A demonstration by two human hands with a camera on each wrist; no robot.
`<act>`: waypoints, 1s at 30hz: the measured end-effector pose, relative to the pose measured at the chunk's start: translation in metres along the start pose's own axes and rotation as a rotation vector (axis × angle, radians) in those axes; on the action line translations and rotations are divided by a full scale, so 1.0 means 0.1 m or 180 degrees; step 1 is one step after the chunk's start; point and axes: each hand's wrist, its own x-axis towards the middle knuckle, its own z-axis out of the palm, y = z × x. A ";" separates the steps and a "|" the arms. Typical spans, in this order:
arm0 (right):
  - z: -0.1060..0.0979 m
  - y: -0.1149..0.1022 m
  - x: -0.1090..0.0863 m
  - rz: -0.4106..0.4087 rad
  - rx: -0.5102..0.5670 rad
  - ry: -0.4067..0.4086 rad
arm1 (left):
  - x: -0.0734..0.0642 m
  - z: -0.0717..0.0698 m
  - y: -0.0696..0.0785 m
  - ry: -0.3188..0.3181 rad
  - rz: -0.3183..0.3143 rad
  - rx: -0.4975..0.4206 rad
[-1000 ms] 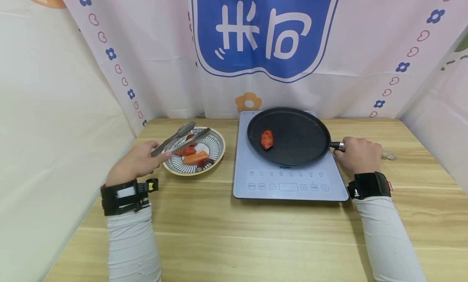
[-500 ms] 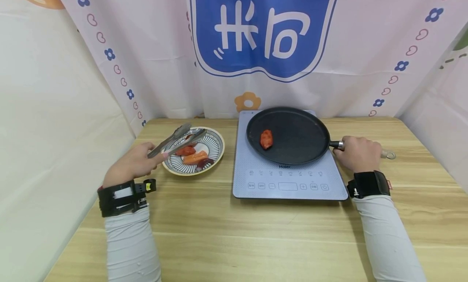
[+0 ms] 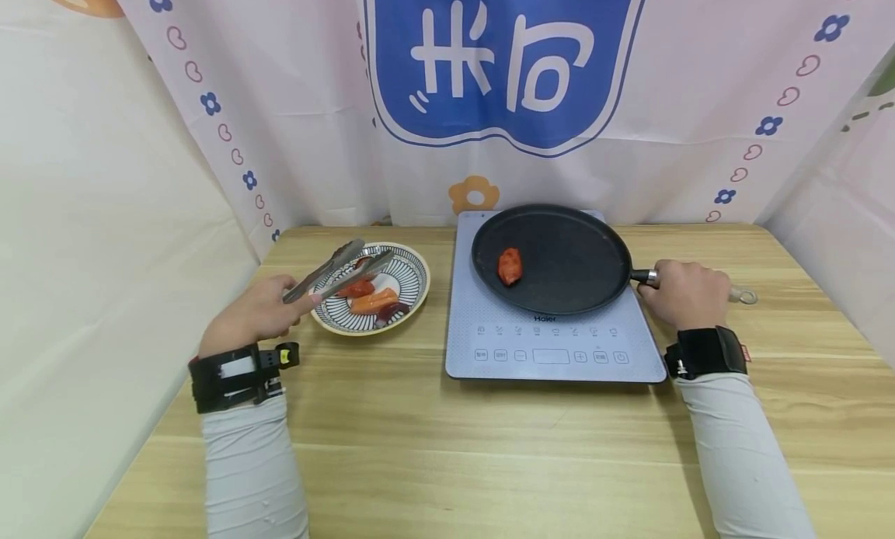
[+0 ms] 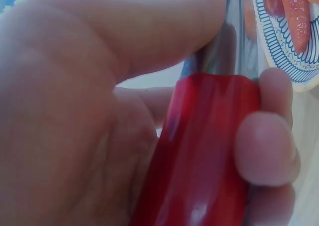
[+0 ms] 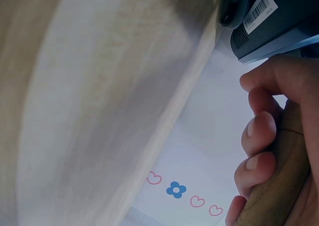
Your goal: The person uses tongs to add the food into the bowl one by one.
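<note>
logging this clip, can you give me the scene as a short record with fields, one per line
left hand: gripping tongs by their red grip
tongs: tips apart, over the plate; contact with food unclear
right hand: gripping the pan's wooden handle
pan: black, on the cooktop
in pan: one red piece, toward its left side
on plate: several pieces, including an orange one
surface: wood-grain table
backdrop: printed curtain

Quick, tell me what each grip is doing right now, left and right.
Left grip: holding the tongs, whose ends stand apart.
Right grip: holding the wooden handle of the pan.
</note>
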 end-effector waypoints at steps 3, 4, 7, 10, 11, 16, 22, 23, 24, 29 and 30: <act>0.00 0.00 0.00 -0.0008 0.0001 0.0043 | 0.02 0.01 -0.02 -0.0005 -0.0027 -0.0014; 0.00 0.00 -0.01 -0.0010 0.0000 0.0056 | 0.02 0.01 -0.02 -0.0007 -0.0036 -0.0017; 0.00 0.00 -0.01 -0.0009 0.0001 0.0087 | 0.03 0.01 -0.03 -0.0021 -0.0063 -0.0013; 0.00 0.00 -0.01 -0.0012 0.0001 0.0097 | 0.03 0.02 -0.03 -0.0040 -0.0088 -0.0030; 0.00 0.00 -0.01 -0.0014 -0.0001 0.0100 | 0.03 0.02 -0.03 -0.0044 -0.0091 -0.0032; 0.01 0.01 -0.01 -0.0011 0.0000 0.0092 | 0.04 0.04 -0.04 -0.0049 -0.0084 -0.0046; 0.01 0.01 -0.01 0.0004 0.0013 0.0076 | 0.05 0.04 -0.06 -0.0039 -0.0067 -0.0018; 0.01 0.01 -0.01 0.0006 0.0012 0.0070 | 0.05 0.04 -0.06 -0.0038 -0.0068 -0.0011; 0.01 0.01 -0.01 0.0006 0.0011 0.0065 | 0.05 0.04 -0.05 -0.0041 -0.0074 -0.0011; 0.01 0.01 0.00 -0.0015 0.0005 0.0099 | 0.04 0.04 -0.06 -0.0074 -0.0118 -0.0046; 0.01 0.01 0.00 -0.0019 0.0004 0.0109 | 0.04 0.04 -0.06 -0.0082 -0.0121 -0.0050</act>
